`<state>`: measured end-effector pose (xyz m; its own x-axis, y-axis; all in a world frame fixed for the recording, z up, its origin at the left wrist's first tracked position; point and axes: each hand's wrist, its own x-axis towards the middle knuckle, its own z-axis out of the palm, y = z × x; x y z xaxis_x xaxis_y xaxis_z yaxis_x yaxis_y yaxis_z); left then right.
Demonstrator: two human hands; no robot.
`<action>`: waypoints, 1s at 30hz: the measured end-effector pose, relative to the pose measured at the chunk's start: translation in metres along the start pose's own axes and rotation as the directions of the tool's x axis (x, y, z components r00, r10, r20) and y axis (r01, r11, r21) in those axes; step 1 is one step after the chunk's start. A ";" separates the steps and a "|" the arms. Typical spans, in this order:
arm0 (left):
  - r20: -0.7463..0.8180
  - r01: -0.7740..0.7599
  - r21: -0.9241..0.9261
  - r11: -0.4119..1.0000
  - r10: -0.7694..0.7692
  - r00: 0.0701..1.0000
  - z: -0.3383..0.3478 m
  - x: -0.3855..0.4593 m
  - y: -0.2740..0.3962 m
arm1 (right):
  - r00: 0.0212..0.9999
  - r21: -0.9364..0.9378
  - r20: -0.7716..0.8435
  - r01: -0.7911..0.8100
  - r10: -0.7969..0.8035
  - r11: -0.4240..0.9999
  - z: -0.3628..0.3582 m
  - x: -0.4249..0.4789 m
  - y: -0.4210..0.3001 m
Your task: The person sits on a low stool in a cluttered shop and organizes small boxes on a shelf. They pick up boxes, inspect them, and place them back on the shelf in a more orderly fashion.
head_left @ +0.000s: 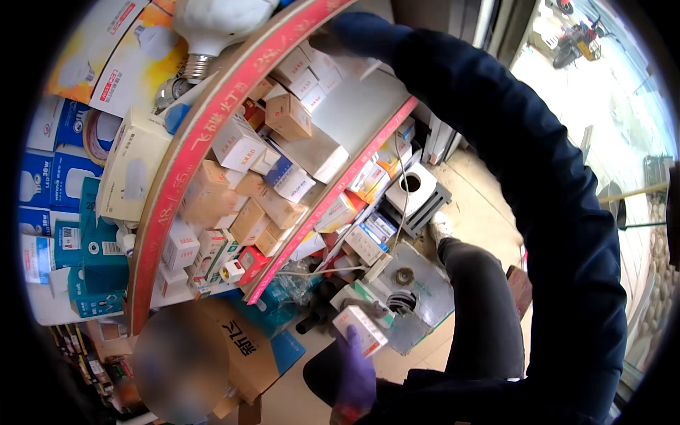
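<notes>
In a purple glove, my left hand (357,366) holds a small white carton with red print (360,330) low in front of me, thumb across its face. My right arm in a dark padded sleeve arches up to the shelving; my right hand (332,42) is mostly hidden behind the shelf's red edge strip, dim and blurred, beside stacked small white boxes (313,79). What it holds, if anything, does not show. Between the hands, the middle shelf carries a jumble of small white and tan cartons (289,116) and a flat grey-white surface (361,106).
LED bulb boxes (69,180), a big white bulb (218,26) and a tape roll (98,138) crowd the upper shelf. On the floor lie an open brown cardboard box (239,350), a grey box with coiled parts (419,297) and a dark slatted stand (425,207). A doorway opens at right.
</notes>
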<state>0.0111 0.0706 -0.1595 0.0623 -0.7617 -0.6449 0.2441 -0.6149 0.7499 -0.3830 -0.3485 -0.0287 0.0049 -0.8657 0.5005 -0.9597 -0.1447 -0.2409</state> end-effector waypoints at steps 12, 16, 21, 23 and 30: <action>-0.080 0.199 0.248 0.948 -0.185 0.980 -0.044 0.003 -0.026 | 0.956 -0.234 0.126 0.289 -0.266 0.928 -0.002 0.078 -0.009; -0.142 0.273 0.296 0.915 -0.240 0.960 -0.065 0.008 -0.047 | 0.965 -0.195 0.049 0.262 -0.257 0.945 0.004 0.077 -0.032; -0.088 0.287 0.298 0.910 -0.273 0.958 -0.038 0.003 -0.022 | 0.994 -0.609 0.099 0.102 -0.052 0.787 -0.001 0.065 -0.054; -0.042 0.251 0.269 0.930 -0.249 0.968 -0.017 -0.001 -0.009 | 0.998 -0.528 -0.010 0.046 -0.061 0.848 -0.001 0.067 -0.043; 0.116 0.032 0.066 0.997 -0.039 0.992 0.064 -0.010 0.067 | 0.780 0.252 -0.618 0.081 0.096 0.964 -0.003 -0.033 -0.079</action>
<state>-0.0353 0.0242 -0.0937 -0.0601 -0.7556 -0.6523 0.1818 -0.6508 0.7372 -0.3080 -0.3075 -0.0234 -0.2620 -0.3935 0.8812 -0.8542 -0.3303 -0.4015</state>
